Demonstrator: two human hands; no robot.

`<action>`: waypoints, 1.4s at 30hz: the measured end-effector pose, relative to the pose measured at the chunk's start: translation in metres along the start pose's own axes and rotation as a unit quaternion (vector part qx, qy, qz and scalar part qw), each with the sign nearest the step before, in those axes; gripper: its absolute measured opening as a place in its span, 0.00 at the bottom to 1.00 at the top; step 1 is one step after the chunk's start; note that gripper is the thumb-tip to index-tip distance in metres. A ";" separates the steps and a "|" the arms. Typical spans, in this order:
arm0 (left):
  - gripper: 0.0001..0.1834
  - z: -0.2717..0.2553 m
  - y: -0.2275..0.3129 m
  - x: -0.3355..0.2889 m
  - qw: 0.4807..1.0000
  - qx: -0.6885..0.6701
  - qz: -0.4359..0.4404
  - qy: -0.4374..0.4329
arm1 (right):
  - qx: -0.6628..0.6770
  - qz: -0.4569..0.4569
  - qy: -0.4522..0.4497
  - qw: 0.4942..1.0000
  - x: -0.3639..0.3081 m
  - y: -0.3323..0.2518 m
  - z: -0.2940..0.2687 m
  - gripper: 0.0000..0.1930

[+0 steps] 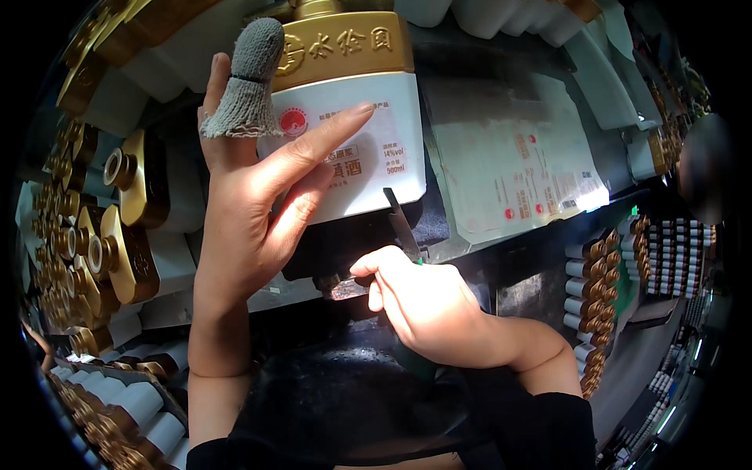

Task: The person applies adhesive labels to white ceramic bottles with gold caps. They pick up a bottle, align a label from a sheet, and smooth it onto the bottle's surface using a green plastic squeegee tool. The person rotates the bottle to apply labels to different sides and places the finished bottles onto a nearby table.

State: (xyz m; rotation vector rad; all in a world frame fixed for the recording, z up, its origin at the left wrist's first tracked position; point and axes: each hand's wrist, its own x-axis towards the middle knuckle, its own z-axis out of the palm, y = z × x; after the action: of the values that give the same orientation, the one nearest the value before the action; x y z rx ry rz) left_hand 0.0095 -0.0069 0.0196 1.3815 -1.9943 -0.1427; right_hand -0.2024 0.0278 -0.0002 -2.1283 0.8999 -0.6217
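Note:
A flat white bottle (352,196) with an embossed gold shoulder lies in front of me, a red and brown printed label on its white face. My left hand (251,196) rests on it with fingers apart, one finger stretched over the label. A grey knitted finger cover (252,78) sits on another of its fingers. My right hand (427,301) is closed on a thin dark-bladed knife (402,225); a bit of green shows by the grip, and the fingers hide the rest of its handle. The blade's tip is at the bottle's lower edge.
Right of the bottle, a pale label sheet (521,157) with similar print lies on a dark surface. Gold-shouldered white bottles (129,254) crowd the left, and stacked rows of bottles (591,305) stand at right. More white bottles (478,16) line the far edge.

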 end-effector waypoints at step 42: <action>0.27 0.004 0.000 0.010 0.995 0.070 0.058 -0.040 | -0.004 -0.002 -0.005 1.000 0.007 -0.001 0.005 0.12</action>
State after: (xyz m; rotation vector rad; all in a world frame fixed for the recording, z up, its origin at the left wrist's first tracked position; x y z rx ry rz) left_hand 0.0049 -0.0172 0.0212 1.3592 -2.1806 -0.0057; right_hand -0.1942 0.0249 -0.0015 -2.1380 0.8940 -0.6098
